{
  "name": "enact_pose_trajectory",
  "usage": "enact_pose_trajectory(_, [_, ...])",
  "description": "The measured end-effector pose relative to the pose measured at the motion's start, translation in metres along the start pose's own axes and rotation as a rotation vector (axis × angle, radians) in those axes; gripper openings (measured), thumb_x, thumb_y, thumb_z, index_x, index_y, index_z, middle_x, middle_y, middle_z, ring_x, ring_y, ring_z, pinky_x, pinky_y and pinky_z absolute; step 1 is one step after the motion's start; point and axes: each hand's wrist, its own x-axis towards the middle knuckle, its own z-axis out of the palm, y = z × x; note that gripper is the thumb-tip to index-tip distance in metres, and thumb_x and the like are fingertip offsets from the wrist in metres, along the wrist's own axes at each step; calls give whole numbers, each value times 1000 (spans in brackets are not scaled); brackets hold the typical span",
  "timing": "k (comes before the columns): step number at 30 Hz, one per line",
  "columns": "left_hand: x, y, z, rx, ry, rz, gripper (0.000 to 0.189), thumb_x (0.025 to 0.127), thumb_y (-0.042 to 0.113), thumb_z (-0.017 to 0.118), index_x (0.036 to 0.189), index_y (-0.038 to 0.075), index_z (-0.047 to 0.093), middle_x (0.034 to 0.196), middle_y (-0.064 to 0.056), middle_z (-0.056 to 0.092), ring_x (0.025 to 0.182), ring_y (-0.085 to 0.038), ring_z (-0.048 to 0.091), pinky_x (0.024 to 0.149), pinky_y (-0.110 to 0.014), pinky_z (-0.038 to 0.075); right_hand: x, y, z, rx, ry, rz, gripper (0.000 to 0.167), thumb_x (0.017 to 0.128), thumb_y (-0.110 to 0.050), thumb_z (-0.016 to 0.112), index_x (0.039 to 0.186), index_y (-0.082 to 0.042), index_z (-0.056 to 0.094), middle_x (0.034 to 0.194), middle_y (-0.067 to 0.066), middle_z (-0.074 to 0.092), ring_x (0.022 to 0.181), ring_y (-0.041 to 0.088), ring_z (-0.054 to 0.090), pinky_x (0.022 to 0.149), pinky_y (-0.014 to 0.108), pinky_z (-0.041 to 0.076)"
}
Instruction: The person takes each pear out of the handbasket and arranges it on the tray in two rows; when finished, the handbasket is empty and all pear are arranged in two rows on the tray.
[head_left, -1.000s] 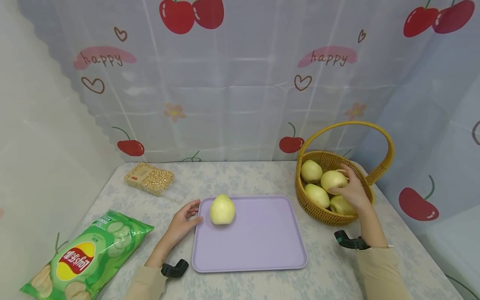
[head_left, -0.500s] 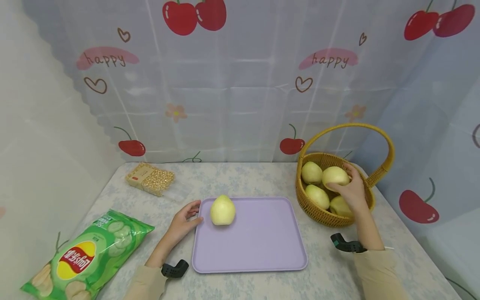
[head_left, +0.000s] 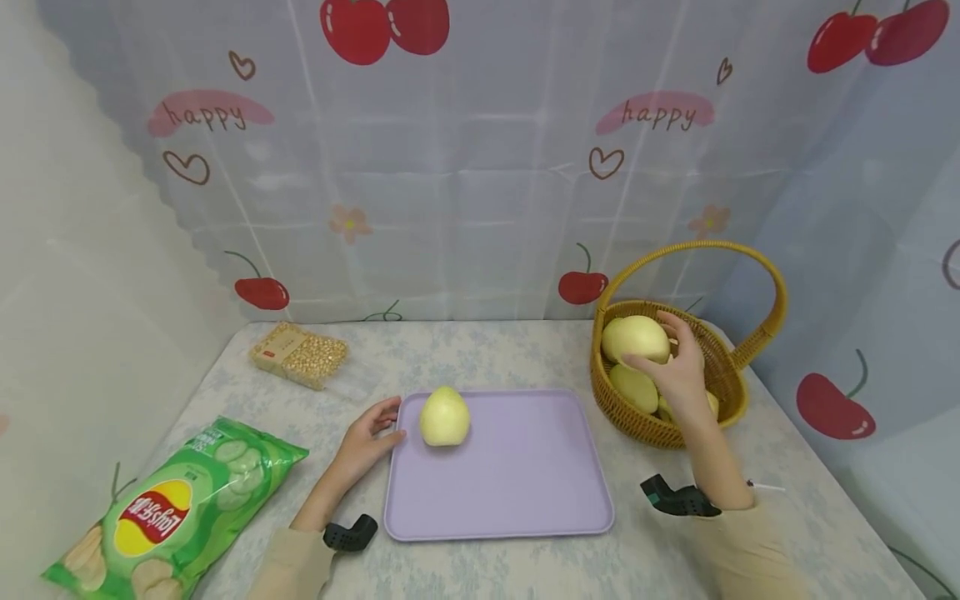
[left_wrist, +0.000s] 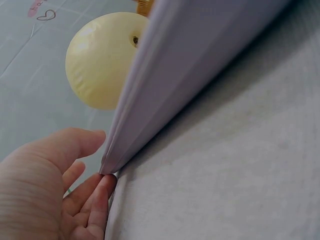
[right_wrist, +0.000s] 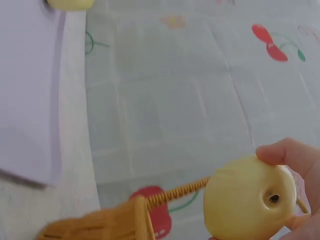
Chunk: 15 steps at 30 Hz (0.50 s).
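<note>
My right hand (head_left: 678, 375) grips a pale yellow pear (head_left: 642, 339), thumb on the near side and fingers behind. It is raised over the left part of the wicker basket (head_left: 637, 427), overlapping another pear there. In the right wrist view, the held pear (right_wrist: 245, 200) shows its dark blossom end. Several pears lie in the basket, one of them a lower pear (head_left: 633, 387). At the left rim of a lilac tray (head_left: 517, 475), my left hand (head_left: 363, 442) has its thumb by the rim and its curled fingers at the outer edge. One pear (head_left: 445, 417) stands upright on the tray's far left corner.
The basket's tall handle (head_left: 705, 244) arches above its opening. A green chip bag (head_left: 180, 508) lies at the front left, and a clear pack of yellow kernels (head_left: 300, 356) at the back left. A patterned curtain (head_left: 480, 167) hangs behind the table.
My right hand has lifted the pear and carried it left across the basket, uncovering the space where it lay. My left hand and the tray stay put.
</note>
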Motion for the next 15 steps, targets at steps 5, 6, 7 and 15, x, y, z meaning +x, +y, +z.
enact_pose_trajectory(5, [-1, 3, 0, 6, -5, 1, 58, 87, 12, 68, 140, 4, 45, 141, -17, 49, 123, -29, 52, 108, -41, 41, -7, -7, 21, 70, -15, 2, 81, 81, -16, 75, 147, -17, 29, 143, 12, 33, 116, 20, 41, 88, 27, 43])
enact_pose_trajectory(6, [-2, 7, 0, 9, -9, -1, 58, 88, 11, 67, 140, 3, 44, 141, -18, 49, 123, -30, 52, 108, -41, 41, -9, -8, 25, 79, -16, 3, 81, 81, -15, 75, 147, -17, 29, 143, 11, 34, 115, 20, 42, 86, 24, 44])
enact_pose_trajectory(7, [-4, 11, -1, 13, -13, -5, 57, 88, 9, 66, 140, 2, 44, 141, -19, 49, 123, -31, 52, 108, -42, 41, -11, -8, 29, 83, -18, 4, 81, 81, -15, 74, 147, -17, 28, 142, 12, 34, 114, 19, 42, 84, 22, 45])
enact_pose_trajectory(15, [0, 3, 0, 15, -11, -5, 58, 88, 11, 67, 140, 4, 44, 142, -17, 48, 124, -29, 51, 108, -41, 41, -20, 0, 63, 86, -108, -26, 85, 78, -14, 76, 147, -14, 27, 142, 17, 37, 118, 29, 45, 90, 35, 45])
